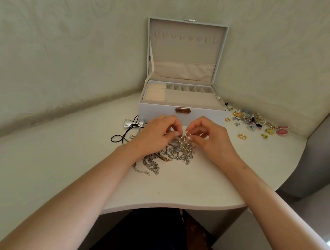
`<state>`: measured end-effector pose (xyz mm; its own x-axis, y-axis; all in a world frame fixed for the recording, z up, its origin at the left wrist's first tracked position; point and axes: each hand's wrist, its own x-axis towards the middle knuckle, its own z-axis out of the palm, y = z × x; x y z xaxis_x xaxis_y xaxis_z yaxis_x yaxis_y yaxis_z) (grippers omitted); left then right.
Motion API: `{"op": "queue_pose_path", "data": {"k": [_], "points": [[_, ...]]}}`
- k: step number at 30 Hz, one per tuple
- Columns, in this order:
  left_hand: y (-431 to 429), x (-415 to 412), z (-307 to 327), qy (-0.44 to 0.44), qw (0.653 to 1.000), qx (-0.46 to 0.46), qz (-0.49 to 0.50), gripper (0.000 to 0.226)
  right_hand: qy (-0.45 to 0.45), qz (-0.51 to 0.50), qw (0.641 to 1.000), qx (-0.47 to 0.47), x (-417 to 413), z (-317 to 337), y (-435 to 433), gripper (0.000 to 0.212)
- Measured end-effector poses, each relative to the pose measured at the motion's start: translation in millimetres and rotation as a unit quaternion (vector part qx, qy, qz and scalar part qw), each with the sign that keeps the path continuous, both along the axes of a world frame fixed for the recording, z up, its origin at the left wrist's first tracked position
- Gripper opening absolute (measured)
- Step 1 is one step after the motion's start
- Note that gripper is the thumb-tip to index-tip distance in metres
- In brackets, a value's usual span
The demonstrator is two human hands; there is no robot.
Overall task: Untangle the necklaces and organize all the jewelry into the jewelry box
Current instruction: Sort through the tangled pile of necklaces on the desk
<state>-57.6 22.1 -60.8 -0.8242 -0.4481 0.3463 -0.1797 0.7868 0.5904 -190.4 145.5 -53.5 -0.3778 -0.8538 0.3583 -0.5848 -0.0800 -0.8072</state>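
The white table (194, 187) carried the jewelry box (157, 112), which stood with its lid up at the back. Just in front of it, the left hand (157, 134) and right hand (212, 141) each pinched the top of the necklace tangle (169, 155) with curled fingers. They were probably on a beaded strand, though the grip was partly hidden. The step looked best done by easing one strand loose without tugging. Small earrings (256, 121) lay well off to the right.
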Motion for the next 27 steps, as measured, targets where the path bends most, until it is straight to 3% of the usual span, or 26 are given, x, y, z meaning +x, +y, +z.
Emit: {"op": "queue_pose_path", "data": {"k": [4, 11, 15, 18, 27], "points": [[3, 1, 3, -0.001, 1.000, 0.017, 0.002, 0.009, -0.005, -0.009, 1.000, -0.005, 0, 1, 0, 0.017], [8, 2, 6, 0.002, 0.999, 0.043, -0.005, 0.003, -0.010, -0.015, 1.000, -0.025, -1, 2, 1, 0.020], [12, 3, 6, 0.002, 0.999, 0.052, -0.011, 0.014, -0.022, -0.003, 0.999, -0.042, 0, 2, 0, 0.015], [11, 1, 5, -0.001, 1.000, 0.006, 0.000, 0.007, -0.017, 0.000, 0.999, -0.039, -1, 1, -1, 0.013], [9, 3, 6, 0.011, 0.999, 0.034, 0.014, 0.014, -0.018, 0.003, 0.999, -0.027, -5, -2, -3, 0.017]]}}
